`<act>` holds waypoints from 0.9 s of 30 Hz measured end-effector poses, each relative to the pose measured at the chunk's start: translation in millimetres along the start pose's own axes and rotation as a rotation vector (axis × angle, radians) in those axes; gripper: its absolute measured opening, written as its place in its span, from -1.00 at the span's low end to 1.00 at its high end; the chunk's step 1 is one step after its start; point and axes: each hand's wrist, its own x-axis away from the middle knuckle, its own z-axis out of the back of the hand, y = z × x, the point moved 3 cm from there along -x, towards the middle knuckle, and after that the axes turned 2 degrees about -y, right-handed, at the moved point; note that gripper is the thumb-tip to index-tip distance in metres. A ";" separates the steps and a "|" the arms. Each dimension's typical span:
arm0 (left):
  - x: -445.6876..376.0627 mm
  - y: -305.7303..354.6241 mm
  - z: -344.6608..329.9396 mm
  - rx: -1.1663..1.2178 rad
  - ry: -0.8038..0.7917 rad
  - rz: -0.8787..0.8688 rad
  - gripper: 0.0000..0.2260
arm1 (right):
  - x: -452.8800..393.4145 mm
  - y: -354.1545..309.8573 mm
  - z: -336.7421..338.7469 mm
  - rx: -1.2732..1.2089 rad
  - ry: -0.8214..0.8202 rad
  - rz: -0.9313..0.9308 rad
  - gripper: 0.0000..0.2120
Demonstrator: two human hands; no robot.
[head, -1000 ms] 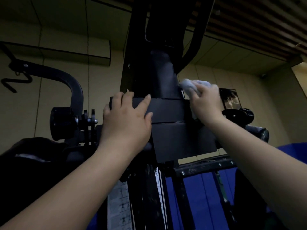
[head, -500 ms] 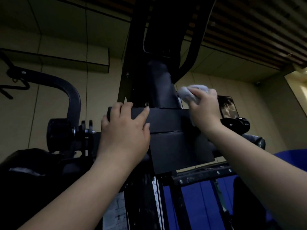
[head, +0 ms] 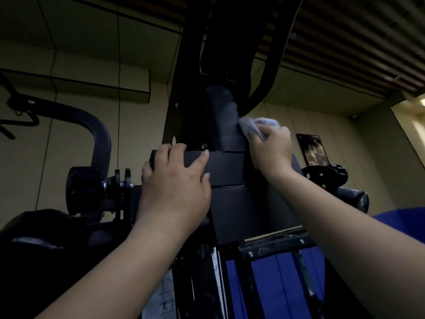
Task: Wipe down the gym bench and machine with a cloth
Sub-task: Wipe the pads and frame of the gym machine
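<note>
head view: the machine's black plate (head: 226,168) is braced by the left hand (head: 174,180), fingers flat over its top edge. beyond it, just above-right of the plate, the cloth (head: 257,125) is bunched in the right hand (head: 270,149) vs the upright pad. risk: the loose bunch could be dropped if snagged on the frame w/ a hard swipe.

Head camera tilts upward (close) at machine (head: 220,111).

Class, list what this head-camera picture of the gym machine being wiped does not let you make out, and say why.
- Cloth: partly hidden by the right hand gripping it.
- Bench: no part can be told; the lower left is too dark.
- Chart on the machine: figures too small, cut by the bottom edge.
- Left hand: palm faces the machine, so its contact is unseen.
</note>
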 end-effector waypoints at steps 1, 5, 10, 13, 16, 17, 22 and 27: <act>0.3 -0.3 -0.2 0.000 -0.003 0.002 -0.59 | -3.8 -6.7 -3.9 -0.021 -0.003 0.032 -0.76; 0.0 0.4 -0.2 0.004 -0.011 0.008 -0.57 | -27.6 -14.9 -20.0 -0.102 -0.061 -0.095 -0.75; 0.3 0.7 0.7 -0.008 -0.017 0.012 -0.57 | -35.8 5.6 -14.2 0.067 -0.215 -0.215 -0.63; 0.1 0.7 0.0 -0.015 -0.045 0.017 -0.56 | -29.7 12.6 -7.7 0.141 -0.267 -0.169 -0.72; 0.0 1.1 1.6 -0.009 -0.044 0.020 -0.56 | -21.9 4.5 3.0 0.099 -0.133 -0.070 -0.76; 0.1 1.3 1.5 -0.006 -0.047 0.022 -0.56 | -18.4 -0.2 6.8 0.036 -0.048 -0.029 -0.79; 0.9 2.0 3.2 0.014 -0.036 0.023 -0.57 | 5.1 -26.8 1.2 -0.098 0.128 0.183 -0.81; 1.5 2.4 2.2 -0.005 -0.054 0.018 -0.55 | 26.0 -27.1 -20.0 -0.023 -0.008 0.340 -0.61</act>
